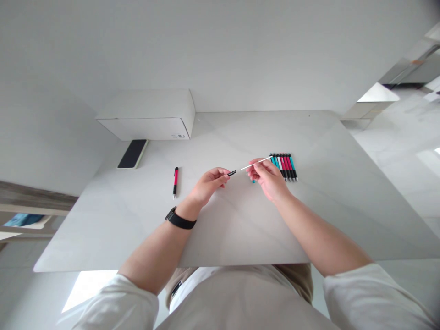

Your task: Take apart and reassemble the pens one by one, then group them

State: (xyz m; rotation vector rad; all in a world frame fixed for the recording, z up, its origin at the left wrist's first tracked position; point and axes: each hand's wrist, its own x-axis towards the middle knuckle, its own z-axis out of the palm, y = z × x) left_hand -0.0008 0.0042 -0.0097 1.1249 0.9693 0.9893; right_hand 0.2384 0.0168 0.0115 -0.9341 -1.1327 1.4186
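Note:
Over the middle of the table, my left hand [208,185] pinches a short black pen piece [233,173], its open end pointing right. My right hand [270,179] holds a thin white pen refill [264,160] between thumb and fingers. The refill slants, its tip just short of the black piece, with a small gap between them. A bit of teal [253,181] shows below the right fingers; what it belongs to is mostly hidden. Just beyond the right hand lies a row of pens [287,167] with pink, teal and white barrels. A single pink pen [175,182] lies left of my left hand.
A white box [144,128] stands against the wall at the back left. In front of it lies a dark-screened phone [132,154]. The pale table [233,229] ends just before my body. A wooden shelf [34,197] is at the far left.

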